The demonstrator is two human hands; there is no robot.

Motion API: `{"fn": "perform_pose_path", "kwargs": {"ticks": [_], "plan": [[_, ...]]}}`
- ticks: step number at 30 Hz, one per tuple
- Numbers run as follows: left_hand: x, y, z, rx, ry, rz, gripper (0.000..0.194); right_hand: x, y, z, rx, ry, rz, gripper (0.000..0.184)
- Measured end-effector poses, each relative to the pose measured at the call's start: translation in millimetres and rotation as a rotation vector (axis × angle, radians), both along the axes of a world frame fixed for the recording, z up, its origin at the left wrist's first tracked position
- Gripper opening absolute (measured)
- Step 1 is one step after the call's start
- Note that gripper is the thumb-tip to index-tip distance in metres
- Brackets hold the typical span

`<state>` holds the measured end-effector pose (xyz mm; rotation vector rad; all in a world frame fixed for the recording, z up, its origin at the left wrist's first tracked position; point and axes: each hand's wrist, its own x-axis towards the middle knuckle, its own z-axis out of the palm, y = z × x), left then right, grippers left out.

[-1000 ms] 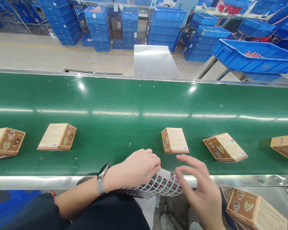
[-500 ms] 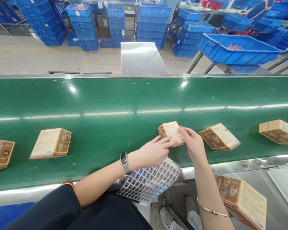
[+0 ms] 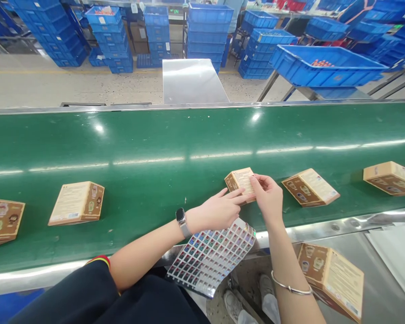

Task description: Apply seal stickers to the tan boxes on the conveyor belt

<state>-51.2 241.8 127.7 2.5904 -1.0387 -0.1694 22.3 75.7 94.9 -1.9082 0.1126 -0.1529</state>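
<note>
Clothing: dark navy fabric sleeve [image 3: 87,288] ends in red-and-yellow cuff [image 3: 103,258]
Left accessory: silver-banded, dark-faced smartwatch [image 3: 182,219]
Right accessory: silver metal bangle [image 3: 290,289]
Footwear: pale grey shoes [image 3: 232,303]

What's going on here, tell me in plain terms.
A person has both bare hands at a small brown-and-cream box on the green belt. The left hand lays its spread fingers across the box's lower part, with a sheet of small printed squares hanging below that hand. The right hand has its thumb on the box's right side. Similar boxes sit to either side on the belt, and another box is at lower right.
</note>
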Motion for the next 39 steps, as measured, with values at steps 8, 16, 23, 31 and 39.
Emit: {"fn": "perform_pose_path", "kwargs": {"ticks": [8,16,23,31,39], "plan": [[7,1,-3.3,-0.036,0.014,-0.024,0.028,8,3,7.4,-0.192,-0.107,-0.184,0.045],[-5,23,10.1,-0.137,-0.005,-0.005,0.031,-64,-30,37.4,-0.201,-0.007,0.233,0.046],[-34,27,27.9,-0.123,0.052,0.069,0.018,-138,-36,44.0,-0.222,0.068,0.368,0.049],[-61,23,38.9,-0.098,0.134,-0.017,0.025,-185,-15,51.8,-0.683,-0.571,0.248,0.013],[-73,28,41.7,-0.093,0.199,-0.065,0.028,-222,5,52.3,-0.773,-0.720,0.081,0.017]]}}
